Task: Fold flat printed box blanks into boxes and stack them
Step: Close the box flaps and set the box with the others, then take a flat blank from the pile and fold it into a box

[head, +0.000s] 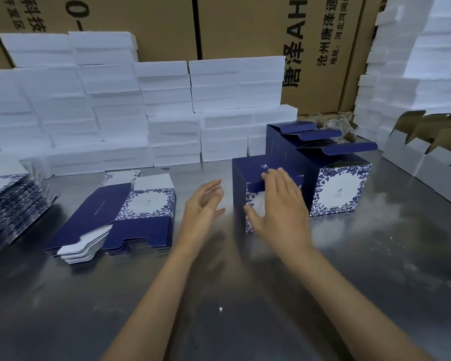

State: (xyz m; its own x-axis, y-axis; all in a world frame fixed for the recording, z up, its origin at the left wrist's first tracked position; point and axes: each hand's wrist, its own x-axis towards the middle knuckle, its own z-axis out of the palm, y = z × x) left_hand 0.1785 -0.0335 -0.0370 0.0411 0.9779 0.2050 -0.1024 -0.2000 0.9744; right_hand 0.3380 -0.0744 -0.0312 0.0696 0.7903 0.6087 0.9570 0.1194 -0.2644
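Two hands bracket the upright box [241,188] on the table [245,295] (tall axis vertical): right hand [279,204] flat against its front, nearer; left hand [203,204] open, empty, just beside.

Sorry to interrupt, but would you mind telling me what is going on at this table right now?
A person is folding printed blue-and-white box blanks into boxes on a metal table. The right hand rests with straight fingers on a box standing in front of them, while the left hand hovers open beside it. Several finished boxes stand just behind and to the right. Flat blanks wait in piles on the left.
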